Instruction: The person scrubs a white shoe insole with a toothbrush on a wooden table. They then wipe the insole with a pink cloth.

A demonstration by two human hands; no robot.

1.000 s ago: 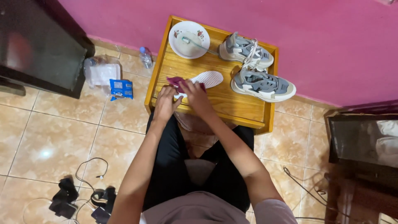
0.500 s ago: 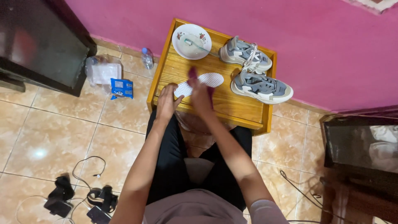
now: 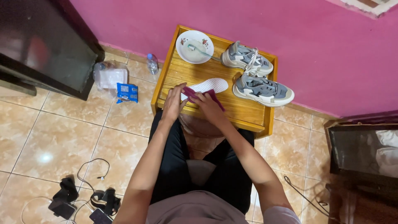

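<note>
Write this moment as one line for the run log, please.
left hand: on white insole | right hand: holding maroon cloth | place: wooden table | near: grey sneakers

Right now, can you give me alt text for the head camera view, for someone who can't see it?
A seated person's left hand and right hand hold a dark red cloth against a white insole on a wooden table. Two grey sneakers and a white plate sit further back, near a pink wall.
</note>
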